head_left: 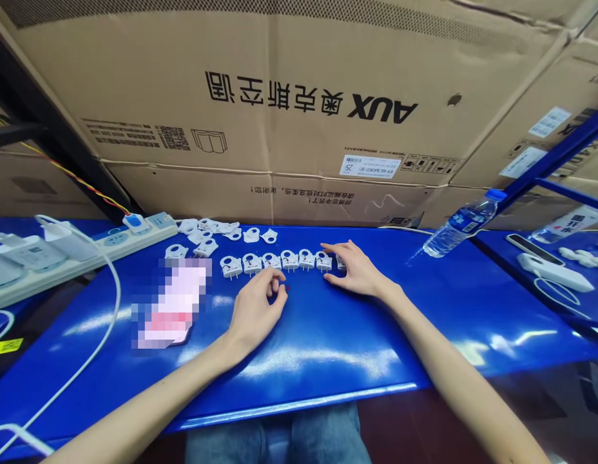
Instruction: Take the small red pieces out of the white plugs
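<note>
A row of several small white plugs (pixel 279 261) stands on the blue table (pixel 328 335). My left hand (pixel 258 308) rests just in front of the row with its fingers curled and pinched on something tiny I cannot make out. My right hand (pixel 354 270) lies at the row's right end, fingers cupped round a white plug (pixel 340 262) that is mostly hidden. A loose heap of white plug parts (pixel 216 231) lies farther back on the left.
A white power strip (pixel 86 248) with chargers and cables lies at the left. A blurred pink-white object (pixel 176 309) sits left of my hands. A water bottle (pixel 461 227) lies at the right. Large cardboard boxes (pixel 299 109) wall off the back. More items rest on a second surface (pixel 555 270) at the right.
</note>
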`<state>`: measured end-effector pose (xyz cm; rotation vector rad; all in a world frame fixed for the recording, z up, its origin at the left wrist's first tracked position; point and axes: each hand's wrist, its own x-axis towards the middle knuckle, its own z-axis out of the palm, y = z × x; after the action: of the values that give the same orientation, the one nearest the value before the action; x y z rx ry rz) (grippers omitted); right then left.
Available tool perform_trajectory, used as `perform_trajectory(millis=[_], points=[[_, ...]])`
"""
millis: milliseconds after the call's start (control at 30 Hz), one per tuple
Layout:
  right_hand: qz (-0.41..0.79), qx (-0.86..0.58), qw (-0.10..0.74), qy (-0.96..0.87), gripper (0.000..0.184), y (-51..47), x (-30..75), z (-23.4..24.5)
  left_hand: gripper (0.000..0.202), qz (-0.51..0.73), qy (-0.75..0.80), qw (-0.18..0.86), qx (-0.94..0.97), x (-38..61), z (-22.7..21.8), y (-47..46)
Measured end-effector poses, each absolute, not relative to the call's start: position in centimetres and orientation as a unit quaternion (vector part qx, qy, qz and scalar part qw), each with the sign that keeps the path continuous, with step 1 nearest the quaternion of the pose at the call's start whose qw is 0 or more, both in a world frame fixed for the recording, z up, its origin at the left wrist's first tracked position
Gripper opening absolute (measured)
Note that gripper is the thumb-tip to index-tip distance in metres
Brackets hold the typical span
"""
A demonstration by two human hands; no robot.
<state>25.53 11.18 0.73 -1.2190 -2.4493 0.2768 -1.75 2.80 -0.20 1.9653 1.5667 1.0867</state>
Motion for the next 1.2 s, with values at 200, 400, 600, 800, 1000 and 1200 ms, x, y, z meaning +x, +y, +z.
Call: perform_trajectory(millis=[200,400,600,800,1000,1200], points=[[0.087,-0.429,0.239,-0.867,0.07,11.1,25.4,1.4,0.012,0.421,0.556,0.243,0.674,-1.6,0.6,2.8],[0.047,-0.359,0.27,-0.892,0.077,8.9,22.7,2.0,0.018,0.412,0.544,0.294,0.67,-1.3,1.2,2.7],[-0.015,-0.273,0.28,-0.92,0.077,7.1,20.4,1.9,0.017,0.442,0.549,0.274,0.655,-1.4,1.0,2.9],[-0.049,-0.254,0.283,-0.923,0.075,6.7,20.3,2.3,0.012,0.459,0.526,0.218,0.682,-1.7,1.1,2.8],[-0.052,-0.251,0.28,-0.925,0.066,6.4,20.1,2.7,0.012,0.45,0.513,0.221,0.697,-1.7,0.9,3.1],[-0.055,-0.249,0.275,-0.927,0.056,6.3,20.0,2.7,0.014,0.444,0.516,0.248,0.689,-1.7,0.9,3.3]])
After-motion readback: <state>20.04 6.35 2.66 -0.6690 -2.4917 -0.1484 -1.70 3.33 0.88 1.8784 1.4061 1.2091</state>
